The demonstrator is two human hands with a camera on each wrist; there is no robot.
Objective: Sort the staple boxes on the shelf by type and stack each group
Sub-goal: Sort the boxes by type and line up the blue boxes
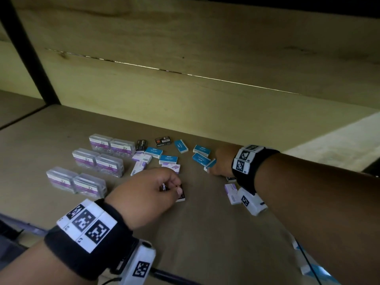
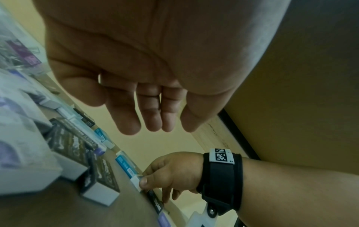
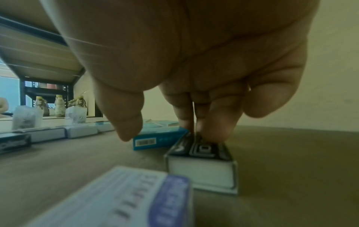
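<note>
Small staple boxes lie scattered on the wooden shelf [image 1: 205, 223]: several blue ones [image 1: 202, 150], purple-and-white ones [image 1: 141, 158] and black ones [image 1: 163, 141]. My left hand [image 1: 152, 188] hovers with relaxed, empty fingers [image 2: 151, 116] over a black box [image 1: 182, 197] near the front; two black boxes [image 2: 104, 173] lie below it. My right hand [image 1: 220, 163] reaches down further right. Its fingertips [image 3: 211, 130] hook the far end of a black staple box [image 3: 202, 153]. Its thumb tip touches the end of a tilted blue box [image 3: 155, 140].
Several clear plastic cases [image 1: 98, 159] with purple labels sit in pairs at the left. A purple-and-white box [image 1: 232, 193] lies under my right wrist. The back wall [image 1: 205, 89] is close behind the boxes. A black upright [image 1: 30, 50] stands at the left. Bottles [image 3: 59, 106] stand on a far shelf.
</note>
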